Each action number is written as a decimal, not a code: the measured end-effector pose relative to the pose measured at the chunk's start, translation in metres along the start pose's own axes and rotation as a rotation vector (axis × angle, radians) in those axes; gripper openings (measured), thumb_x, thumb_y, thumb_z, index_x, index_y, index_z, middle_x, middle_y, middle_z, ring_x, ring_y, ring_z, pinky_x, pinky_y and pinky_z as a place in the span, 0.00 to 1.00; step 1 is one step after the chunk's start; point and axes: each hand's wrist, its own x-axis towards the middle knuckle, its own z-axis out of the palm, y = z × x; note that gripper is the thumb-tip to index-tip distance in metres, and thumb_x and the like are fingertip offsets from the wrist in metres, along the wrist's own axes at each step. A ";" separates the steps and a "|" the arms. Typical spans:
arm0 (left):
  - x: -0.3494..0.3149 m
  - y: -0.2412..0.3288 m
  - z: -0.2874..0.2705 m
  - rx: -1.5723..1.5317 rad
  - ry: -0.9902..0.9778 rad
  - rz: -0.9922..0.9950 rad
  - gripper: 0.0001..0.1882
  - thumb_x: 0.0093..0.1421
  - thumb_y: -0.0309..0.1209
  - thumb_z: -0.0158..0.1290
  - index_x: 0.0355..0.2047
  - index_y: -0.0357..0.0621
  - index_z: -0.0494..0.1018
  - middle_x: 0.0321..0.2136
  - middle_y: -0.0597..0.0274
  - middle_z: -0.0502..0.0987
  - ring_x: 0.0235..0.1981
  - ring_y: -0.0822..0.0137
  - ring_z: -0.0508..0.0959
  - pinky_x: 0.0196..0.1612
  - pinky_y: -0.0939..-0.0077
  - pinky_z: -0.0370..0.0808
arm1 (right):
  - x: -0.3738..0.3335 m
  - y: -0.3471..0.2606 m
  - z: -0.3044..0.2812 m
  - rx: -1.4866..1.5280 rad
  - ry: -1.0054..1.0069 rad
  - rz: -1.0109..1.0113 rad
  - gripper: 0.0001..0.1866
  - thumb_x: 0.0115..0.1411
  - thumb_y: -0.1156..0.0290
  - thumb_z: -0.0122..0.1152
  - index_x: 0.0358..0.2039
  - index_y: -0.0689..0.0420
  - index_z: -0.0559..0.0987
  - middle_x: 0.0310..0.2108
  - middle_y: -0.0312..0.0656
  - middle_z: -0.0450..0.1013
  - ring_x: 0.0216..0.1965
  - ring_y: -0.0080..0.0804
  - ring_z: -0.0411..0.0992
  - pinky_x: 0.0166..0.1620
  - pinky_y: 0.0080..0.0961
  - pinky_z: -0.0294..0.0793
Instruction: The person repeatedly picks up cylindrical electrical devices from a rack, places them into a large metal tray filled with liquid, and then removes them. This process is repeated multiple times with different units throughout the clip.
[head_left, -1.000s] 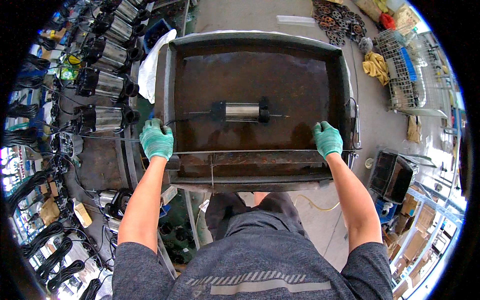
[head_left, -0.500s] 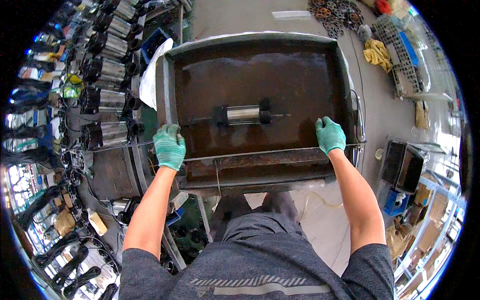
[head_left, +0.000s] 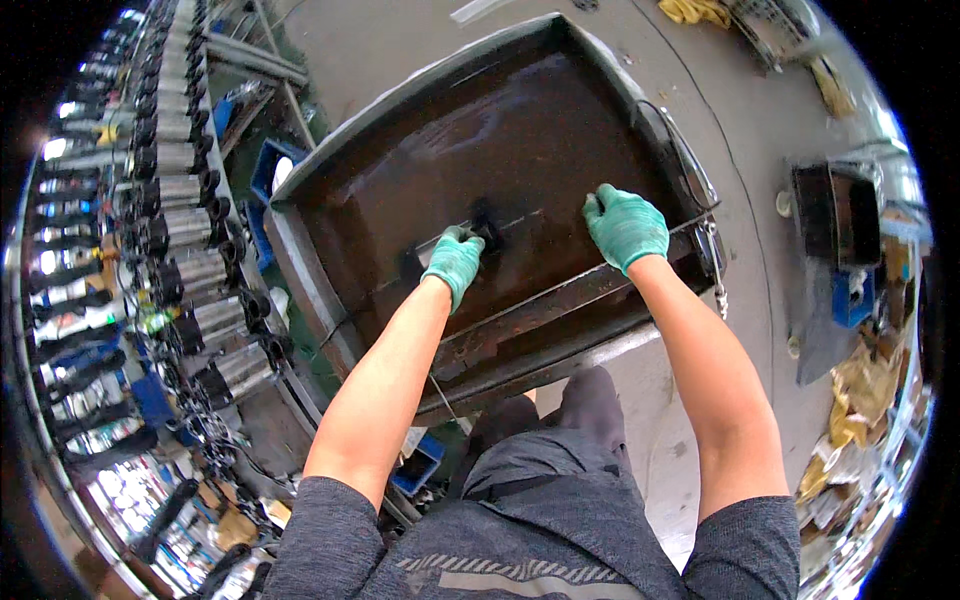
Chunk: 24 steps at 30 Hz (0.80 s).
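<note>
Inside a wide dark metal tub (head_left: 299, 262) lies a metal cylinder with black ends (head_left: 487, 219) and thin rods reaching out from it. My left hand (head_left: 455, 268), in a green knit glove, is on the cylinder with its fingers curled over the middle, which it partly hides. A silvery strip shows beside the fingers. My right hand (head_left: 628, 230), gloved alike, hovers over the right part of the tub. Its thumb and fingers are a little apart, and nothing is seen in them. A rusty metal bar (head_left: 540, 310) crosses the tub's near side.
Rows of similar metal cylinders (head_left: 185, 230) stand along a rack on the left. A chain and cable (head_left: 712, 250) hang at the tub's right edge. Farther right are a black bin (head_left: 835, 215) and a blue crate (head_left: 853, 297). Another blue crate (head_left: 418, 465) sits below the tub's near edge.
My left hand has left the tub's left edge and moved inward onto the cylinder. My right hand has left the right end of the bar, inward over the tub. The whole view has turned.
</note>
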 end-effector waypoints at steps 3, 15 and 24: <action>0.002 0.021 0.008 -0.519 -0.068 -0.175 0.12 0.66 0.34 0.55 0.49 0.49 0.72 0.36 0.60 0.79 0.32 0.63 0.79 0.32 0.66 0.76 | 0.002 0.009 0.008 0.050 0.058 -0.030 0.18 0.70 0.53 0.46 0.39 0.52 0.80 0.39 0.49 0.81 0.42 0.52 0.79 0.45 0.48 0.79; 0.004 -0.004 -0.006 -0.035 0.154 -0.018 0.16 0.62 0.36 0.62 0.43 0.42 0.71 0.29 0.61 0.74 0.27 0.67 0.71 0.30 0.65 0.71 | 0.001 0.015 0.011 0.156 0.114 -0.057 0.16 0.69 0.55 0.49 0.40 0.52 0.80 0.37 0.48 0.81 0.39 0.50 0.80 0.43 0.47 0.80; -0.028 -0.018 -0.023 -0.244 0.058 -0.037 0.11 0.65 0.32 0.59 0.36 0.45 0.67 0.27 0.63 0.72 0.23 0.70 0.71 0.24 0.71 0.73 | 0.003 0.019 0.019 0.164 0.167 -0.065 0.14 0.69 0.56 0.50 0.38 0.52 0.79 0.35 0.47 0.80 0.38 0.52 0.79 0.42 0.48 0.79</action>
